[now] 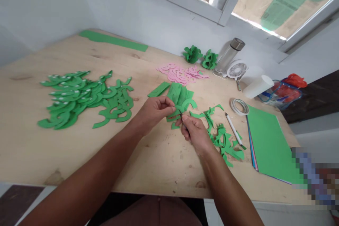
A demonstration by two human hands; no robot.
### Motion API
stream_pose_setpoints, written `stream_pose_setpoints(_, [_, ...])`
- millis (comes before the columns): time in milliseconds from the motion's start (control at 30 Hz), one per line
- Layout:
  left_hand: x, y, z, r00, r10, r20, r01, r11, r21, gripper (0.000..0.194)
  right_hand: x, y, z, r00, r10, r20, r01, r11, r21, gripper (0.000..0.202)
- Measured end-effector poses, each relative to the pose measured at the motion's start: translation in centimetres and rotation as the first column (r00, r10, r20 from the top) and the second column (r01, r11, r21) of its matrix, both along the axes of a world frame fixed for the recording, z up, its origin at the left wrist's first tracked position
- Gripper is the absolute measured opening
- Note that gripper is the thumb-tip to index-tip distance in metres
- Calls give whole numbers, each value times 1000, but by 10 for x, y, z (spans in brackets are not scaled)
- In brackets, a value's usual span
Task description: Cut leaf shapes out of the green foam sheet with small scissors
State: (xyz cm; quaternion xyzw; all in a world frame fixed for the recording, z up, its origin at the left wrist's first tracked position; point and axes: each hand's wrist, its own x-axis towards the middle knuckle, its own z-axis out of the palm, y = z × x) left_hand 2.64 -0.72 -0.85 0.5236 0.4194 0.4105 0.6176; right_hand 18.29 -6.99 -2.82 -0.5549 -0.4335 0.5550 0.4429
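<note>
My left hand pinches the edge of a curved green craft piece between thumb and fingertips. Closed around a small pair of scissors, my right hand has the dark blades pointing up at that piece. Most of the scissors' handle is hidden by my fingers. Just beyond both hands lies a stack of green rectangles, with one more green strip beside it. Green offcuts are scattered to the right of my right hand.
Cut green arcs are heaped at left, pink cutouts behind. A white marker, tape roll and green sheets lie at right. A bottle, small fan and white roll stand by the wall.
</note>
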Motion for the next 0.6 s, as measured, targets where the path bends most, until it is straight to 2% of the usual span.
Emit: stream_pose_setpoints(600, [0,0,-1,1000,-8,-18,9,1000,11,13,0,0,-2,1000,-5,11,5,1000,0,56])
